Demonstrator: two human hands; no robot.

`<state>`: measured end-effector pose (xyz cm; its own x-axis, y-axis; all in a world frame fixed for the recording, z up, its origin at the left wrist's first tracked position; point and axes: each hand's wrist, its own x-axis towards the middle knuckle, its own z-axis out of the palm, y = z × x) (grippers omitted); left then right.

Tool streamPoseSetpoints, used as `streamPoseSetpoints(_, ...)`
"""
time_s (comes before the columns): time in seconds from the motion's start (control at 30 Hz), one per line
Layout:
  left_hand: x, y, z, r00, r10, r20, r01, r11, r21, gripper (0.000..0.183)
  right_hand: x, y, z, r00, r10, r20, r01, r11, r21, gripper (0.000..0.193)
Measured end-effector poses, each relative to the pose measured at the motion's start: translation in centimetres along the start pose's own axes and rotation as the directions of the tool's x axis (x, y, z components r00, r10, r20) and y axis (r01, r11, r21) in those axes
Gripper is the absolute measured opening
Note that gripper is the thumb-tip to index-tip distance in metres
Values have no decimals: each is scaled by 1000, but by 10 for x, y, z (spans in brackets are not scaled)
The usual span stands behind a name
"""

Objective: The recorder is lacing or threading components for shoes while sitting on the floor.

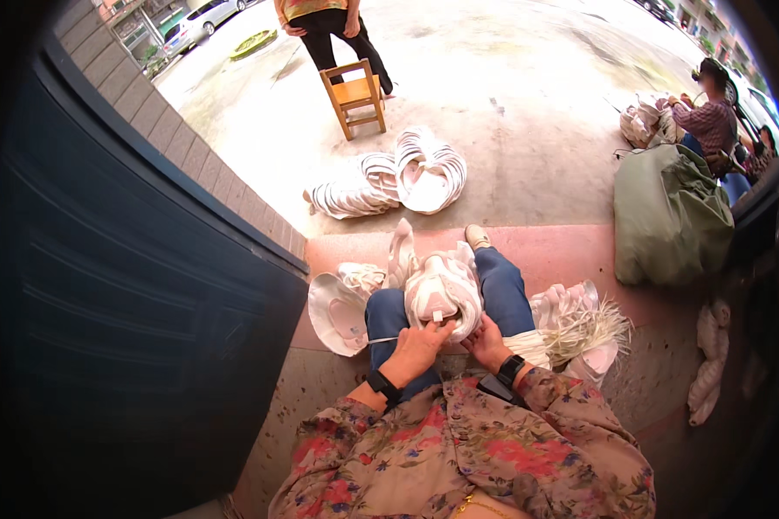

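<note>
Across my lap lies a bundle of pale pink-and-white fabric pieces (446,281), nested with curved, layered edges. My left hand (417,350) is closed at its near edge, its fingers beside a small white tab (438,317). A thin white strip (381,341) runs out leftward from under that hand. My right hand (491,346) grips the right side of the same bundle, its fingertips partly hidden by the fabric. Left of my knee, a bowl-shaped pale piece (337,316) leans with its hollow showing. Several white strips (584,333) are heaped at my right thigh.
Ahead on the pavement lie more nested striped pieces (431,173). A wooden chair (353,97) stands beyond them, near a standing person. A large green sack (671,216) is at right, with seated people behind it. A dark door (138,285) borders my left.
</note>
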<state>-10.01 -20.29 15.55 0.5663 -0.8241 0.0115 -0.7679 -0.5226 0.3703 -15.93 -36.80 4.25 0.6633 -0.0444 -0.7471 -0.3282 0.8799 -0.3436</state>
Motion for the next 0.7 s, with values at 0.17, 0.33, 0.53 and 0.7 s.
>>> streamPoseSetpoints(0.17, 2, 1, 3, 997, 1, 81, -7, 997, 74, 42, 15, 6, -1, 995, 57, -85, -54, 998, 36, 31)
streamPoseSetpoints(0.33, -1, 5, 28, 1000, 1, -1, -1, 983, 184, 38, 0, 7, 0, 997, 57, -46, -59, 998, -34, 30)
streamPoseSetpoints(0.53, -4, 1, 61, 990, 49, 130, -93, 930, 357, 39, -53, -28, 5, 756, -564, 331, 462, 102, -881, 43)
streamPoseSetpoints(0.7, -2, -3, 64, 988, 39, 151, -75, 967, 242, 26, -38, -38, 37, 762, -408, 504, 353, -390, -850, 46)
